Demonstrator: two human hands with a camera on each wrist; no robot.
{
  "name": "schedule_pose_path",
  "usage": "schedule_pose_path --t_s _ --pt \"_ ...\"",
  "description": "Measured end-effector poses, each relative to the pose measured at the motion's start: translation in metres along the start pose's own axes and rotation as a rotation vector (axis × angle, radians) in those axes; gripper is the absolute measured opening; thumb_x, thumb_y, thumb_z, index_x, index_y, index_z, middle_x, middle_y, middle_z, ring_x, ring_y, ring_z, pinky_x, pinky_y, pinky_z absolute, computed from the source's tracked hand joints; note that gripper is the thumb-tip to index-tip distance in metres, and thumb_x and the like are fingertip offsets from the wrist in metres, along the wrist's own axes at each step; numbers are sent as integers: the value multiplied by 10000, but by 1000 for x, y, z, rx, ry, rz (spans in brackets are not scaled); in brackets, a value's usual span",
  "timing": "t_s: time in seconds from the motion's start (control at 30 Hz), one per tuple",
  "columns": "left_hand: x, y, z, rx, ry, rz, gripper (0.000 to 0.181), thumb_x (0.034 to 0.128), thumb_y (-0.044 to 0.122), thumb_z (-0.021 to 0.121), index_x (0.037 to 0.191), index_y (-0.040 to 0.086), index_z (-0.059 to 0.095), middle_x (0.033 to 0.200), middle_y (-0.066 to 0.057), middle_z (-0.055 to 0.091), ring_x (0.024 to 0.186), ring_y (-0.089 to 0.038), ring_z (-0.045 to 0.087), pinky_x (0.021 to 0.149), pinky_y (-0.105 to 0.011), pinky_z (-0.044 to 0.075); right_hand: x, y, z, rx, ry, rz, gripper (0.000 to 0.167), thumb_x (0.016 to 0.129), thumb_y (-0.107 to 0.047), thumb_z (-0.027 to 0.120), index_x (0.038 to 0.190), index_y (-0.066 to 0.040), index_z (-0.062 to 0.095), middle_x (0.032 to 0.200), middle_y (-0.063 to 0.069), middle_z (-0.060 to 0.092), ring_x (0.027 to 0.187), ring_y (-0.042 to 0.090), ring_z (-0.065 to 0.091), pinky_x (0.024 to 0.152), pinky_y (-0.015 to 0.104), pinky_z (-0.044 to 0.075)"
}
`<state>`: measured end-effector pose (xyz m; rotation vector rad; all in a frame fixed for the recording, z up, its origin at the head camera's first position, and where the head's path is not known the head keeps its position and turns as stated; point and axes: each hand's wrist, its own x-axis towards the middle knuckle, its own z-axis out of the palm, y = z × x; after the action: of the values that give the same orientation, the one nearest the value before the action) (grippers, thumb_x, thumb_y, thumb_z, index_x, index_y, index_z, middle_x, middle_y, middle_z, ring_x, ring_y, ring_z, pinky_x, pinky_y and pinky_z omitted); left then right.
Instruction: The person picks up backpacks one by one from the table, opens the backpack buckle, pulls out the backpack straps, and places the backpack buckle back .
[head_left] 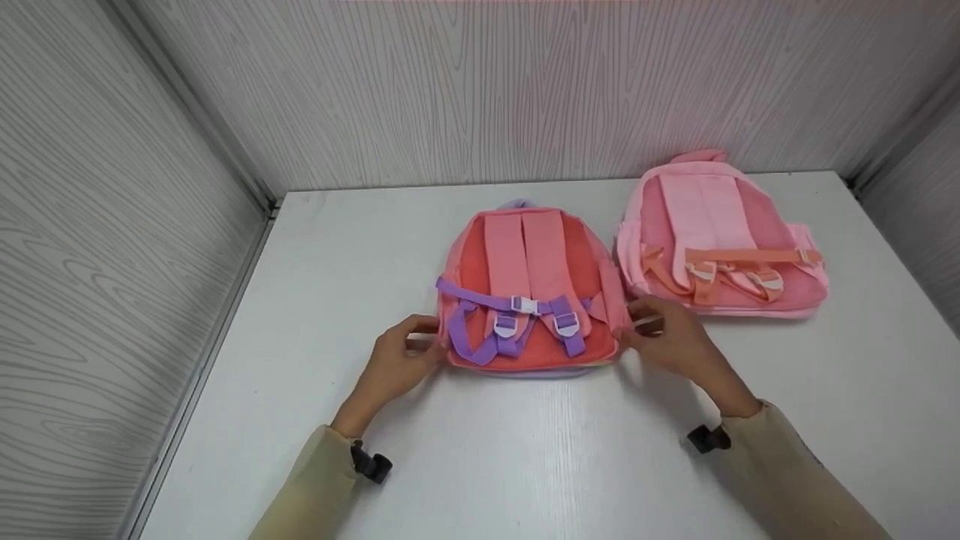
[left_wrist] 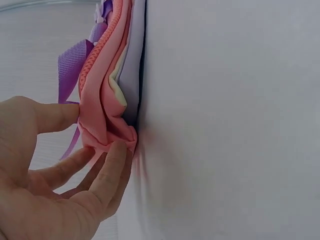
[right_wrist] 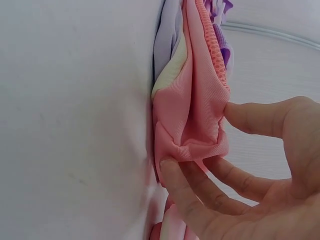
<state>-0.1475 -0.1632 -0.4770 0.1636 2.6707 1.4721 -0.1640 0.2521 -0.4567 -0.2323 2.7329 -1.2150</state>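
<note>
A small coral-pink backpack [head_left: 525,255] lies on the table with its shoulder straps up. Purple webbing [head_left: 480,298] and white buckles [head_left: 525,305] cross its lower half. At its lower left side my left hand [head_left: 401,356] pinches the fabric. The left wrist view shows the thumb on the strap side and the fingers [left_wrist: 112,172] against the side pocket. My right hand [head_left: 671,337] pinches the opposite lower side, its thumb [right_wrist: 257,117] near the mesh back and fingertips at the pocket's edge. Lavender and cream fabric shows underneath; the backpack's front is hidden.
A lighter pink backpack [head_left: 709,217] with orange webbing lies just right of the coral one, also straps up. The white table [head_left: 510,465] is bordered by wood-grain panels [head_left: 465,90] at the back and both sides.
</note>
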Motion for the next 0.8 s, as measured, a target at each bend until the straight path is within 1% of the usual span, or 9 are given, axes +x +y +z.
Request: schedule_pose_path --t_s 0.07,0.27,0.33,0.43,0.53,0.7,0.8 --pt "0 2 -3 2 -2 7 384 1003 213 750 1366 105 683 1359 -110 702 1176 -290 720 1016 -461 594 0 -2 -2 3 4 -1 429 1016 -295 750 1337 -22 672 1296 184 703 1164 387 700 1005 556 585" --pt "0 11 -16 2 -23 11 393 1019 132 706 1408 95 667 1409 -118 679 1237 -326 697 1022 -480 590 2 -9 -6 20 50 -64 403 996 -259 780 1282 6 679 1256 210 709 1162 423 717 1004 569 581" --pt "1 16 -20 -6 -20 26 400 1020 109 698 1416 70 658 1428 -131 668 1258 -345 685 1037 -490 580 4 -14 -8 17 64 -59 398 997 -258 779 1280 2 675 1254 209 706 1181 423 708 1010 569 578" --pt "4 23 -24 -4 -8 44 404 1024 105 694 1421 41 645 1447 -140 655 1273 -333 675 1065 -478 564 6 -22 -11 3 76 -38 427 1002 -291 773 1303 -6 668 1275 211 700 1216 428 686 1024 576 569" --pt "6 29 -27 20 3 65 416 1030 128 702 1428 27 634 1448 -158 650 1276 -330 667 1083 -478 551 9 -29 -13 1 83 -29 438 1007 -294 765 1321 -7 664 1295 211 694 1231 425 671 1037 580 561" --pt "10 37 -27 74 19 117 427 1020 109 715 1428 14 630 1439 -179 651 1276 -367 655 1095 -506 539 14 -35 -12 19 85 -66 400 1004 -215 763 1316 13 660 1295 219 686 1207 418 672 1047 584 555" --pt "12 43 -27 119 21 139 438 1017 113 723 1436 25 627 1441 -159 650 1281 -370 644 1103 -504 535 18 -38 -9 22 81 -82 400 995 -218 776 1304 12 669 1292 213 689 1189 411 677 1037 579 563"
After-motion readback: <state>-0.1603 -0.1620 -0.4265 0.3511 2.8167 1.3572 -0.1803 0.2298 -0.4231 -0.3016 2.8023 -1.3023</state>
